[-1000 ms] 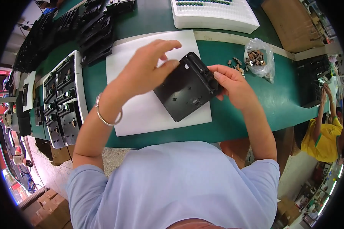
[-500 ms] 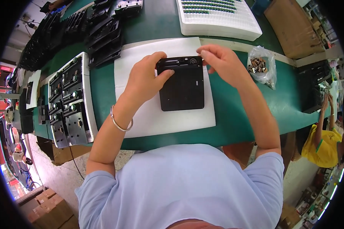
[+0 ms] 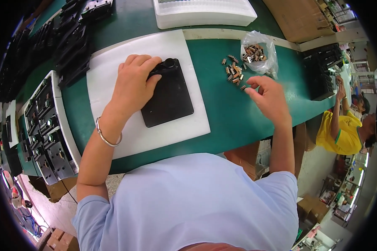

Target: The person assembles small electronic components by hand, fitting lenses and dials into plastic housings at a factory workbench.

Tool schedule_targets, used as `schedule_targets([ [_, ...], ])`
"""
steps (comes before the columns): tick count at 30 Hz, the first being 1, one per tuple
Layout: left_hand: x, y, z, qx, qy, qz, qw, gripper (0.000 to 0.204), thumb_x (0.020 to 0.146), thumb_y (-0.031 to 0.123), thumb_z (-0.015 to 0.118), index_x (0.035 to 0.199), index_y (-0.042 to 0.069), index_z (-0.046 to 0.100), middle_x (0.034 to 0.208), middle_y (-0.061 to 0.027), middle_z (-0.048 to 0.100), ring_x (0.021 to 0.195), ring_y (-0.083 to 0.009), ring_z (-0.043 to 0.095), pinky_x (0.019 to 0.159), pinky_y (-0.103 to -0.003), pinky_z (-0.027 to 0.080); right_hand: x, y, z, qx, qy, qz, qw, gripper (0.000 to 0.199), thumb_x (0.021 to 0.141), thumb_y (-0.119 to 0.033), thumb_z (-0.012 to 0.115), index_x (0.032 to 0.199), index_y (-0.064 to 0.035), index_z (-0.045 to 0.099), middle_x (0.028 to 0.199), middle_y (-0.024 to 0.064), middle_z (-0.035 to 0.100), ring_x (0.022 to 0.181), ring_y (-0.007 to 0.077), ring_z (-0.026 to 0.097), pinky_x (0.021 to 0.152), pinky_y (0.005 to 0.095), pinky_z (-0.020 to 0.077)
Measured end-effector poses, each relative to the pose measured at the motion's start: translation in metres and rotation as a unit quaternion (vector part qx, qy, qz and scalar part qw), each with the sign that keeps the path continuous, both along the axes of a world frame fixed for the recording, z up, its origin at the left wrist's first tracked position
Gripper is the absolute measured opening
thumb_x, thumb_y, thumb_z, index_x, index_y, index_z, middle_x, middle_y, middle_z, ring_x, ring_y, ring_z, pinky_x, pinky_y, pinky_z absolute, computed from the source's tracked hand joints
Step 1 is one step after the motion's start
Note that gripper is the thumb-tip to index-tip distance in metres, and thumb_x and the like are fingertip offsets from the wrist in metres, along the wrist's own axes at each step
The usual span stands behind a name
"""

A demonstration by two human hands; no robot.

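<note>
A flat black plastic panel (image 3: 169, 96) lies on a white foam sheet (image 3: 113, 79) on the green table (image 3: 226, 121). My left hand (image 3: 134, 81) rests on the panel's upper left part, holding it down; a metal bangle is on that wrist. My right hand (image 3: 269, 94) hovers over the green surface just below a loose scatter of small brown metal parts (image 3: 233, 70), fingers curled and apart, with nothing seen in them. A clear plastic bag (image 3: 259, 53) with more of these parts lies beside the scatter.
A white tray (image 3: 205, 12) stands at the back. Trays of black assemblies (image 3: 50, 129) line the left side, with stacked black parts (image 3: 73, 50) behind. More black parts (image 3: 322, 71) and a cardboard box (image 3: 297, 16) sit on the right. A person in yellow (image 3: 343, 125) works at the right.
The black panel was held up in both hands, then laid flat on the white sheet. My right hand has left it and moved right toward the small parts; my left hand stays on it.
</note>
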State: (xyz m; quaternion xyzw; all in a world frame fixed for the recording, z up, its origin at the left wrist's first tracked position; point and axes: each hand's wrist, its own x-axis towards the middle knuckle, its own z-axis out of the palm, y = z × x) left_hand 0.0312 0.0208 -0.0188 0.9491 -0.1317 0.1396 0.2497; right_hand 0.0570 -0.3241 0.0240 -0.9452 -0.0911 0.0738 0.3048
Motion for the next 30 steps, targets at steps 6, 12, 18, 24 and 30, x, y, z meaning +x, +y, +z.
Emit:
schedule_targets([
  [6,0.000,0.001,0.000,-0.017,0.002,-0.004,1.000,0.033,0.081,0.008,0.074,0.113,0.010,0.066,0.109,-0.0066,0.066,0.108,-0.0280,0.056,0.093,-0.040,0.042,-0.007,0.005,-0.025,0.008,-0.049,-0.039,0.998,0.024,0.081,-0.014,0.075,0.101,-0.0018,0.068,0.083,0.0092,0.064,0.064,0.0165,0.059,0.062,0.0303,0.0497],
  [12,0.004,0.000,0.000,-0.009,0.022,0.003,1.000,0.031,0.082,0.011,0.075,0.111,0.009,0.066,0.108,-0.0071,0.065,0.108,-0.0281,0.057,0.091,-0.040,0.042,-0.006,0.006,-0.033,0.049,-0.003,-0.060,0.997,0.018,0.083,-0.008,0.073,0.099,-0.0008,0.068,0.086,0.0086,0.064,0.069,0.0151,0.061,0.066,0.0282,0.0509],
  [18,0.000,0.003,-0.009,-0.014,-0.026,0.004,1.000,0.032,0.081,0.012,0.075,0.111,0.007,0.066,0.109,-0.0075,0.066,0.106,-0.0285,0.057,0.091,-0.040,0.042,-0.008,0.004,-0.039,0.141,-0.025,0.002,0.990,0.016,0.086,-0.002,0.069,0.102,0.0001,0.068,0.090,0.0077,0.066,0.075,0.0138,0.063,0.070,0.0270,0.0521],
  [24,0.001,0.006,-0.011,-0.039,-0.029,-0.007,0.999,0.032,0.081,0.012,0.075,0.111,0.007,0.066,0.108,-0.0079,0.066,0.106,-0.0288,0.057,0.093,-0.040,0.043,-0.015,0.006,-0.035,0.104,-0.005,-0.096,0.990,0.019,0.084,-0.008,0.074,0.101,-0.0016,0.069,0.085,0.0058,0.065,0.068,0.0113,0.059,0.063,0.0267,0.0501],
  [30,0.001,0.007,-0.013,-0.039,-0.041,-0.009,0.998,0.032,0.080,0.011,0.076,0.111,0.007,0.066,0.107,-0.0083,0.066,0.105,-0.0291,0.058,0.093,-0.040,0.043,-0.015,0.024,-0.038,0.036,-0.049,-0.055,0.997,0.023,0.081,-0.009,0.075,0.101,-0.0018,0.068,0.080,0.0035,0.061,0.063,0.0095,0.055,0.059,0.0251,0.0482],
])
